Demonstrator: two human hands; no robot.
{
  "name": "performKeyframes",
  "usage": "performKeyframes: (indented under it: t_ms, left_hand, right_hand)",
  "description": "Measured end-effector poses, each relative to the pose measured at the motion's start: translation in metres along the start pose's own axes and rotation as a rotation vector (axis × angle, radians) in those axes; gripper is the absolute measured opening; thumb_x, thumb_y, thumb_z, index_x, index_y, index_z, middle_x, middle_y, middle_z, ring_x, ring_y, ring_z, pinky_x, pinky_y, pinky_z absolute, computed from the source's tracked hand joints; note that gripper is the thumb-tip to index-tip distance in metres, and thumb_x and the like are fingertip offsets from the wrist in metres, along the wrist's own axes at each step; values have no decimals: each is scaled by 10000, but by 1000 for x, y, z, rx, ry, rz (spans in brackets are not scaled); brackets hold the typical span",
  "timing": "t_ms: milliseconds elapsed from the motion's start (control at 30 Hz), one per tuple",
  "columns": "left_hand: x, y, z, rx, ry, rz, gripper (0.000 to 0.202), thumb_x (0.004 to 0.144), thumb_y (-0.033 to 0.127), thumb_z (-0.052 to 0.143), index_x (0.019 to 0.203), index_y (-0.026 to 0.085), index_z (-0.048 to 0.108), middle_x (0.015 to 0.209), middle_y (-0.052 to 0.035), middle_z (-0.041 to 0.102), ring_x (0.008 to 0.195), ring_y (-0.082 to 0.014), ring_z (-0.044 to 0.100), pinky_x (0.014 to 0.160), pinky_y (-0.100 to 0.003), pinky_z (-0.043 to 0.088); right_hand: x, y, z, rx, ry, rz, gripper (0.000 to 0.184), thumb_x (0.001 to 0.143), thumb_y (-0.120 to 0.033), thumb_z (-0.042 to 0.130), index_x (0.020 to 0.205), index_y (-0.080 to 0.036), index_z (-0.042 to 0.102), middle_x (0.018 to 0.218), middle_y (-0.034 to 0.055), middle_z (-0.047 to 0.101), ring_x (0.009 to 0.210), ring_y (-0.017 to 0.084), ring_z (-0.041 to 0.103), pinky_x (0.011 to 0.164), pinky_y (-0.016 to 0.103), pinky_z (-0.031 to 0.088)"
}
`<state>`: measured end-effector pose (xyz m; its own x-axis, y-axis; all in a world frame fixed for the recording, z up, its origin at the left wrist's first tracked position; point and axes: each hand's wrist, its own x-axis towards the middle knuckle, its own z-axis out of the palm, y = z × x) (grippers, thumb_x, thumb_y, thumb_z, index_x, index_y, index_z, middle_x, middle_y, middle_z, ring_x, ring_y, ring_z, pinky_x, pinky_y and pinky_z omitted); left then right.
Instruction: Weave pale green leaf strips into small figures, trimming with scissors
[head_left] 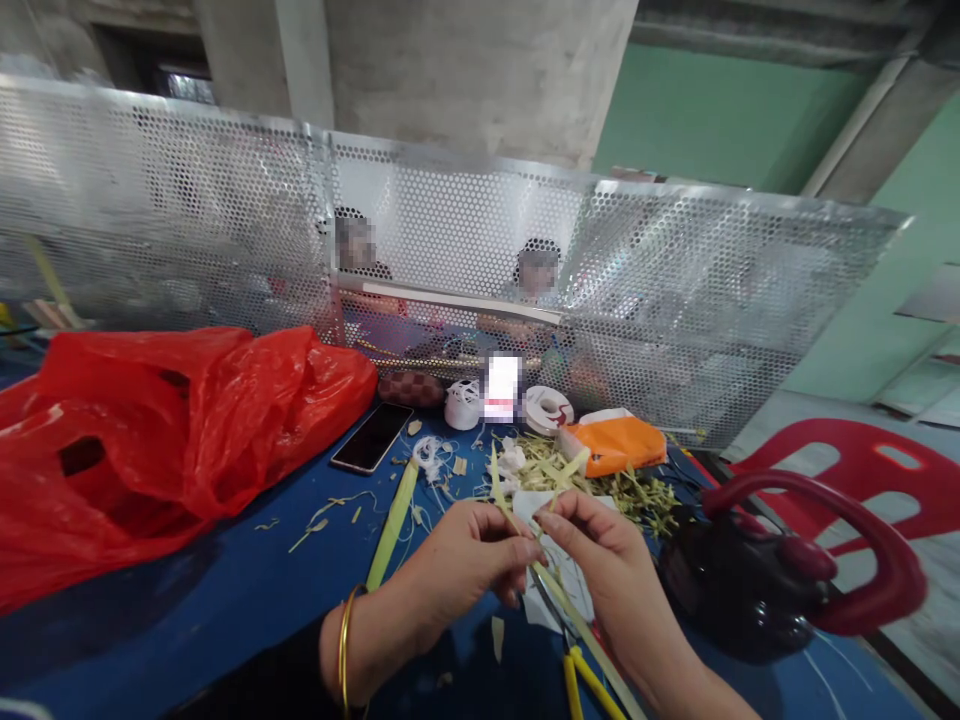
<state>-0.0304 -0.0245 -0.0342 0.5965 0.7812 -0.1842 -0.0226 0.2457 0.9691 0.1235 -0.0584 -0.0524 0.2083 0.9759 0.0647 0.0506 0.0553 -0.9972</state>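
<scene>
My left hand, a gold bangle on its wrist, pinches a pale green leaf strip between thumb and fingers. Close beside it, my right hand also pinches a part of the leaf strips, thumb against fingertips. One strip end sticks up over the left hand, another over the right. A long leaf strip trails from between the hands toward the table's front edge. Beneath them lies a yellow-handled cutting tool, partly hidden, over white paper. A wider green strip lies left of my hands.
A red plastic bag and a phone lie at left. Behind my hands are white ribbon rolls, leaf scraps and an orange packet. A dark kettle stands right. Two people sit behind the perforated metal screen.
</scene>
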Motion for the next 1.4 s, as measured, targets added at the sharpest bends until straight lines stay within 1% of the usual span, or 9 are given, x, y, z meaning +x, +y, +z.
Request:
performKeyframes:
  t_ms: [233, 367, 467, 533, 633, 733, 1100, 1267, 1400]
  left_hand:
    - [-3, 6, -1, -209, 21, -78, 320, 767, 434, 633, 759, 120, 691, 620, -37, 658, 516, -92, 570, 582, -218, 446]
    - [-5, 12, -4, -244, 72, -64, 305, 722, 408, 707, 809, 115, 710, 666, -58, 695, 618, -119, 621, 694, -245, 473]
    - [-4, 14, -5, -215, 147, -16, 297, 623, 339, 803, 812, 128, 716, 724, -54, 717, 694, -127, 635, 704, -227, 455]
    - [-4, 15, -4, -231, 207, 34, 319, 568, 303, 841, 806, 135, 712, 738, -38, 717, 717, -123, 629, 704, -215, 445]
    - [-4, 15, -1, -314, 241, 73, 343, 531, 266, 863, 802, 137, 698, 724, -23, 711, 698, -119, 621, 677, -212, 441]
    - [-5, 12, 2, -400, 207, 76, 306, 550, 220, 851, 796, 138, 688, 703, -21, 707, 667, -113, 617, 638, -205, 432]
    - [-6, 12, 4, -471, 161, 45, 191, 570, 152, 812, 701, 109, 679, 628, -15, 672, 624, -100, 591, 644, -199, 442]
    - [-6, 13, 4, -492, 193, 38, 211, 601, 205, 808, 742, 130, 670, 658, -12, 678, 623, -100, 595, 630, -197, 437]
    - [-6, 16, 1, -448, 206, 17, 240, 668, 324, 772, 753, 133, 654, 667, -21, 671, 616, -107, 594, 625, -210, 439]
  right_hand:
    - [5, -20, -11, -264, 34, -178, 260, 859, -418, 560, 809, -182, 657, 748, 24, 653, 702, 182, 573, 638, 274, 438]
    - [-1, -29, -18, -500, 202, -446, 200, 886, -360, 545, 820, -199, 644, 815, 38, 655, 791, 204, 591, 717, 296, 434]
    - [-12, -30, -13, -589, 159, -654, 171, 887, -265, 549, 740, -200, 607, 732, 24, 606, 721, 179, 574, 677, 277, 426]
    - [-19, -26, -4, -603, -17, -649, 173, 891, -229, 541, 740, -202, 621, 728, 21, 607, 684, 161, 578, 637, 256, 431]
    - [-23, -17, 11, -555, -142, -524, 111, 876, -214, 557, 839, -208, 661, 827, 32, 646, 760, 165, 618, 679, 240, 461]
    - [-22, -7, 20, -446, -169, -453, 129, 873, -200, 553, 790, -209, 651, 841, 27, 662, 822, 170, 626, 748, 233, 474]
    - [-22, -13, 19, -597, -183, -616, 204, 876, -164, 487, 678, -196, 528, 718, 19, 608, 713, 159, 568, 660, 249, 431]
    - [-25, -17, 15, -719, -176, -658, 174, 891, -170, 472, 746, -208, 560, 734, 26, 606, 686, 164, 576, 597, 251, 422]
    - [-26, -22, 4, -849, 11, -817, 119, 912, -187, 489, 873, -207, 599, 814, 57, 633, 733, 183, 592, 673, 291, 442]
